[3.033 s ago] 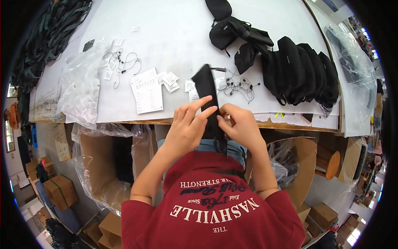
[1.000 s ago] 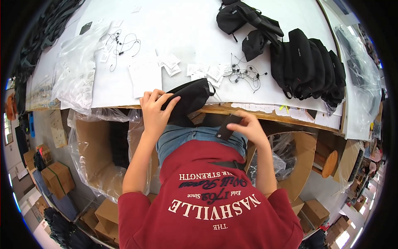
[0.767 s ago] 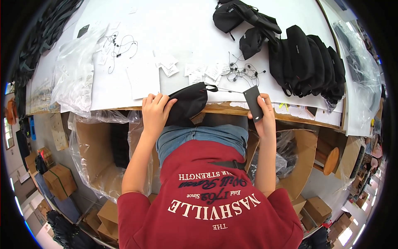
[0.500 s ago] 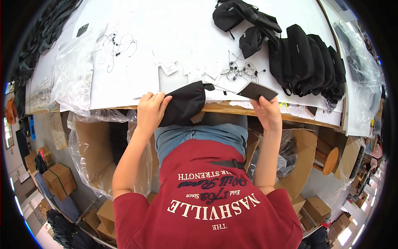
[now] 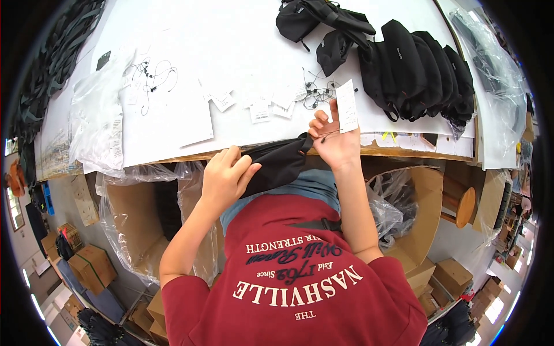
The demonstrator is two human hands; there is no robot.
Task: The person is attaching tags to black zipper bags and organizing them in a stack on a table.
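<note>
The left hand (image 5: 229,176) has its thumb and fingers clamped on the left end of the black pouch (image 5: 280,164), which is held slantwise above the lap, at the table's (image 5: 248,57) near edge. At the pouch's right end, the right hand (image 5: 339,139) is raised with its palm in view; a white card tag (image 5: 348,106) stands against its fingers, but I cannot tell whether they pinch it. A thin cord (image 5: 331,135) crosses that palm.

The tag could slip or twist if it only rests against the fingers, and a sharp pull could strain the cord. If the left hand loosens, the pouch could drop into the lap, since little of it seems propped by the table.

Just beyond the pouch's right end lies a tangle of loose cords (image 5: 316,99), partly behind the tag; it could snag the cord in hand. Straight beyond the pouch are small paper labels (image 5: 259,112); beyond its left end, a white sheet (image 5: 197,131) and, farther left, a clear plastic bag (image 5: 101,118). Right of the pouch, a row of black bags (image 5: 412,75) limits sideways room.
</note>
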